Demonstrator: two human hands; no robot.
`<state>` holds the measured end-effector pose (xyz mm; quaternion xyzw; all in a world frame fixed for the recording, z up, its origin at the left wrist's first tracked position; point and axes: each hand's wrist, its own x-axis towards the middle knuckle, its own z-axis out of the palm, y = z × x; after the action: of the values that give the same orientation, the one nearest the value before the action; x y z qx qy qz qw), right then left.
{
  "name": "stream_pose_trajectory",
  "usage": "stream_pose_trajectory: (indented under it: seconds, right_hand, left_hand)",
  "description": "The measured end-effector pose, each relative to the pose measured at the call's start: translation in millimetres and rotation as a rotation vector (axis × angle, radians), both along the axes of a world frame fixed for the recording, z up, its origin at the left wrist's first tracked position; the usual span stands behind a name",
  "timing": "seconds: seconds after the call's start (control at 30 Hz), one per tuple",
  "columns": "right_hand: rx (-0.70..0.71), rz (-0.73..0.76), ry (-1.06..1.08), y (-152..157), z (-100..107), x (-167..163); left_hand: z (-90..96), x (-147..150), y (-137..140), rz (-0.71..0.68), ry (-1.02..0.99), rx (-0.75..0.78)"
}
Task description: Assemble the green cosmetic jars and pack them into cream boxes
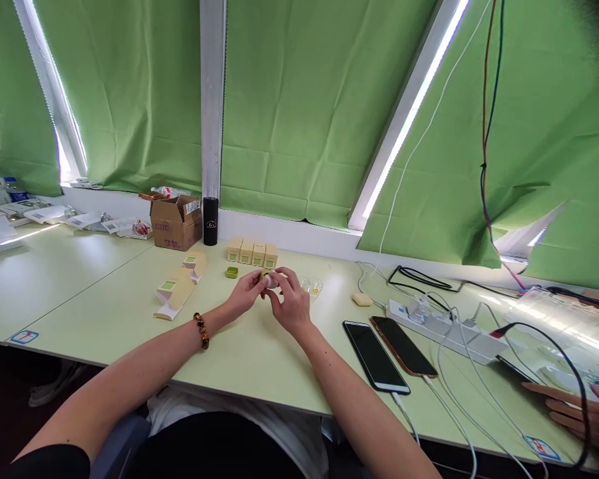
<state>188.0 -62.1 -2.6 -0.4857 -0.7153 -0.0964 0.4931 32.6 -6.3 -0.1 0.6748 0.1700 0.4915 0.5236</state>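
Observation:
Both hands meet above the table, fingertips closed around a small white thing with a green top [267, 279], whose exact kind I cannot make out. My left hand [247, 293], with a beaded bracelet on its wrist, pinches it from the left. From the right, my right hand [290, 303] grips it and partly hides it. A small green square case [232, 272] lies just beyond the left hand. Behind the right hand sits a clear plastic tray [313, 287] with something yellow in it. Unfolded cardboard boxes [178, 296] with green labels lie to the left.
Several small yellow boxes [246, 252] stand in a row behind the hands, near a black tumbler [210, 221] and a brown carton [176, 225]. Two phones [376, 357], a power strip [444, 329] and loose cables spread rightward. Another person's hand [574, 409] is at the far right.

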Motion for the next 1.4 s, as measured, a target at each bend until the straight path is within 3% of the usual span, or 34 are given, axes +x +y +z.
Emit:
stream_pose_trajectory:
  seconds: [0.3,0.47,0.9,1.13,1.4]
  right_hand:
    - [0.023,0.025,-0.067,4,-2,4]
    - [0.036,0.046,-0.093,3,-1,6]
    - [0.268,-0.016,-0.33,8,-1,1]
    - [0.303,-0.005,-0.333,9,-2,0]
    - [0.342,0.014,-0.329,9,-1,-1]
  left_hand:
    - [-0.7,-3,-1,-0.161,-0.169,-0.182]
    - [1.0,-1,-3,-0.192,-0.169,-0.18]
    - [-9.5,11,-1,0.074,-0.088,0.0]
    - [-11.0,15,-6,0.247,-0.035,0.075]
    - [-11.0,17,-12,0.318,-0.057,0.092]
